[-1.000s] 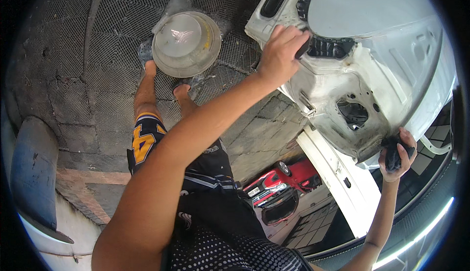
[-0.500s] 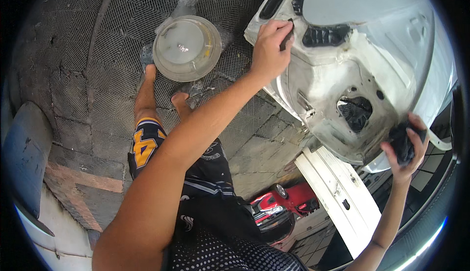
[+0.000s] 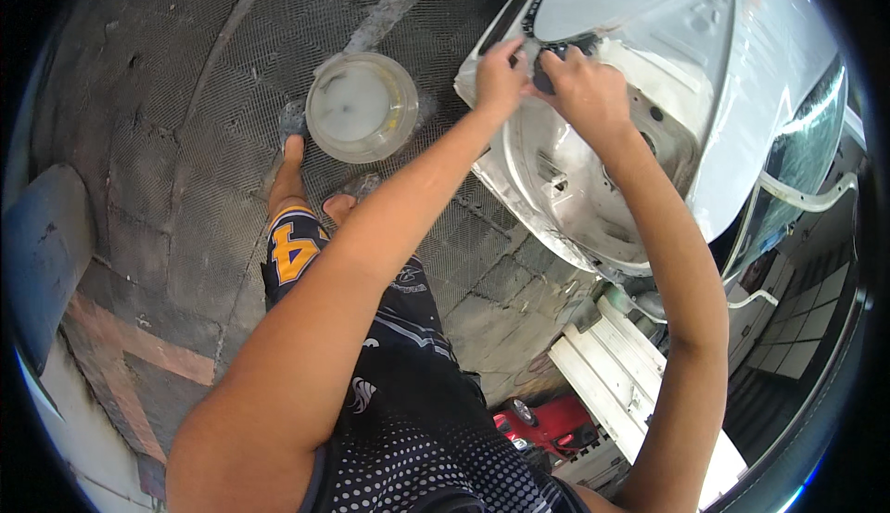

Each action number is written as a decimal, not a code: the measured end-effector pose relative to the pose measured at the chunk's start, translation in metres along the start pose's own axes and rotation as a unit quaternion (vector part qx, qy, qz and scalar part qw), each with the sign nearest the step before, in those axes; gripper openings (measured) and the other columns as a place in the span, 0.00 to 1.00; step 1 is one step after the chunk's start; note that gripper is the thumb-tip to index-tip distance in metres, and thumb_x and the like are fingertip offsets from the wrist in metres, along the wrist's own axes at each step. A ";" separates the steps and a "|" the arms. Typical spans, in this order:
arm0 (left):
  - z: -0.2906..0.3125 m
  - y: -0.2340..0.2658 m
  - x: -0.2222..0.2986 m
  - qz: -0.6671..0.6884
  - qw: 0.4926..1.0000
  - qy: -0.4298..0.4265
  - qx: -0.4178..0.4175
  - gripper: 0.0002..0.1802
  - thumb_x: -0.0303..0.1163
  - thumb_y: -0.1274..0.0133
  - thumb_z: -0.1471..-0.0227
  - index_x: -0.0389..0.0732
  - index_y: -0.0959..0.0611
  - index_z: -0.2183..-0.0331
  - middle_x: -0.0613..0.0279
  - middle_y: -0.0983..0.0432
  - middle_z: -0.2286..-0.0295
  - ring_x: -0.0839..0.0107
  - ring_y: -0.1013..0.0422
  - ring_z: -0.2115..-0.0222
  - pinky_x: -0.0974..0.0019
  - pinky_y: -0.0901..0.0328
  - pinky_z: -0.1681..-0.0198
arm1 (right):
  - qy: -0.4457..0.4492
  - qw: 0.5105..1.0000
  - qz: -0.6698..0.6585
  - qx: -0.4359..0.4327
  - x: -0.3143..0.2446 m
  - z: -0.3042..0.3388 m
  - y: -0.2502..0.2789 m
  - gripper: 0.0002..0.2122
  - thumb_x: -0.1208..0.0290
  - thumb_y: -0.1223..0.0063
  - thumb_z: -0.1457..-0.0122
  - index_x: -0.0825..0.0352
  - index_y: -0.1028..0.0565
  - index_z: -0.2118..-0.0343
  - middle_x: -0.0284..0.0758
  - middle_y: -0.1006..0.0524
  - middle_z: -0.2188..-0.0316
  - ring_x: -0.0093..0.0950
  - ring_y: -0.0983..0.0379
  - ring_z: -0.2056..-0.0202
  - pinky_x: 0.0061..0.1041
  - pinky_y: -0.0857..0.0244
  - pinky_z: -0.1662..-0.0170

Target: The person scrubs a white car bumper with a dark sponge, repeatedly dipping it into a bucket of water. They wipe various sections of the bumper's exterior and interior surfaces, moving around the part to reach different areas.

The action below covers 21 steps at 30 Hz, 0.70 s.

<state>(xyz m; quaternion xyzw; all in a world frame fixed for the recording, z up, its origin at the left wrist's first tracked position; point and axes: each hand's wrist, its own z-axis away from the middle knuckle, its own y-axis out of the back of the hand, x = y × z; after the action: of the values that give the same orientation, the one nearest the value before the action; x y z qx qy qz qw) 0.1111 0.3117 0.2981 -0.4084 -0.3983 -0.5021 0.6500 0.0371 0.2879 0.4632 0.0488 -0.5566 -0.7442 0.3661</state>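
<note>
Both my hands have come together at the left edge of the white car body [image 3: 640, 12], beside its recessed light opening. My left hand [image 3: 501, 79] is closed, and a thin dark pad shows between its fingers. Just to its right, my right hand [image 3: 593, 96] bends over the panel edge, its fingers closed on a soft black wad [image 3: 545, 77], cloth or sponge. The wad presses against the painted metal near the dark vent strip. The hands hide most of both items.
A round tub [image 3: 405, 96] of cloudy water stands on the textured floor by my feet. White slatted panel [image 3: 616, 365] lies lower right, near a red toy-like vehicle [image 3: 561, 420]. A bent pale bar [image 3: 807, 196] juts out at right. A blue-grey curved panel [image 3: 46, 253] stands far left.
My right hand has moved up and left with the black wad, from the lower rim of the opening to beside my left hand. The view has shifted a little.
</note>
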 end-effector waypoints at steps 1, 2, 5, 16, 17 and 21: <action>0.006 0.001 0.007 0.000 0.998 0.056 -0.032 0.20 0.30 0.44 0.39 0.34 0.18 0.47 0.46 0.20 0.49 0.49 0.24 0.49 0.56 0.31 0.43 | 0.001 1.000 -0.007 0.008 0.001 0.004 -0.010 0.10 0.60 0.39 0.40 0.60 0.24 0.62 0.37 0.20 0.70 0.38 0.19 0.73 0.37 0.25 0.72; 0.006 -0.001 -0.004 0.002 1.000 -0.010 -0.021 0.20 0.31 0.45 0.38 0.34 0.18 0.47 0.45 0.21 0.48 0.49 0.25 0.47 0.56 0.32 0.42 | 0.008 1.000 -0.009 0.019 0.004 0.005 -0.015 0.11 0.58 0.38 0.40 0.59 0.24 0.63 0.36 0.20 0.72 0.38 0.19 0.75 0.37 0.26 0.73; -0.004 -0.007 -0.042 -0.009 0.994 -0.105 -0.001 0.22 0.36 0.49 0.35 0.34 0.20 0.45 0.44 0.24 0.45 0.48 0.29 0.43 0.55 0.36 0.38 | 0.013 0.998 0.003 0.061 0.008 -0.010 -0.024 0.13 0.55 0.36 0.44 0.59 0.23 0.67 0.35 0.21 0.76 0.38 0.19 0.77 0.37 0.26 0.75; -0.026 -0.012 -0.024 -0.105 0.989 -0.007 -0.106 0.29 0.46 0.59 0.31 0.39 0.28 0.37 0.48 0.39 0.34 0.42 0.40 0.35 0.49 0.44 0.32 | -0.124 0.983 0.021 0.130 0.009 -0.037 -0.017 0.14 0.52 0.35 0.45 0.58 0.23 0.71 0.35 0.20 0.78 0.37 0.18 0.75 0.37 0.27 0.75; -0.030 -0.005 -0.028 -0.124 0.984 0.034 -0.124 0.29 0.46 0.59 0.31 0.40 0.29 0.36 0.47 0.39 0.34 0.42 0.40 0.35 0.49 0.44 0.32 | -0.132 0.980 0.029 0.143 0.009 -0.041 -0.022 0.15 0.51 0.36 0.45 0.58 0.23 0.70 0.35 0.20 0.79 0.37 0.18 0.74 0.37 0.28 0.75; -0.029 0.005 -0.038 -0.147 0.980 -0.063 -0.120 0.28 0.43 0.58 0.31 0.41 0.29 0.36 0.43 0.34 0.37 0.44 0.35 0.38 0.50 0.40 0.34 | -0.231 0.958 -0.021 0.168 0.022 -0.060 -0.021 0.13 0.56 0.34 0.45 0.60 0.23 0.69 0.37 0.21 0.75 0.40 0.21 0.71 0.39 0.29 0.71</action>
<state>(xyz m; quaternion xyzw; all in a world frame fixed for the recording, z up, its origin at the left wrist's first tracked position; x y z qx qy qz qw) 0.1124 0.2982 0.2523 -0.4512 -0.4306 -0.6094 0.4895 0.0389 0.2297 0.4297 -0.0518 -0.7416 -0.6388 0.1984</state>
